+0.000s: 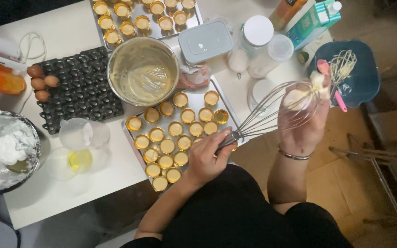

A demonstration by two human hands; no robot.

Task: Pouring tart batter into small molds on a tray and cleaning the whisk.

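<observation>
**Clearing batter from a whisk beside a tray of filled cups**

While the left hand [205,158] closes its fingers around the handle of the wire whisk [272,112], the right hand [304,121] reaches through and around the wires at the far end, its fingertips [318,82] pinched on a clump of pale batter. The whisk lies nearly level, just to the right of the near baking tray [221,98], its handle over the tray's right edge and its wires out past the table edge, above the floor. A metal bracelet [294,155] circles the right wrist.

All places below are given from the near baking tray. On it stand rows of small gold cups [175,128], already filled. Touching its upper left corner is a steel mixing bowl [143,71] smeared with the remains of batter. Left of that bowl lies a black egg carton [83,89] with brown eggs [40,82] at its far left end. Below the carton stand clear plastic cups [76,147], one holding a yolk. At far left is a bowl of white foam [5,149]. Beyond the mixing bowl sits a second tray of cups [143,18]. To the upper right a blue basin [359,73] holds another whisk and a pink spatula.

Judged from this view, the wiping goes best with the handle gripped firmly and the fingers drawn along each wire toward the tip, over a bowl so that nothing drops on the floor.
</observation>
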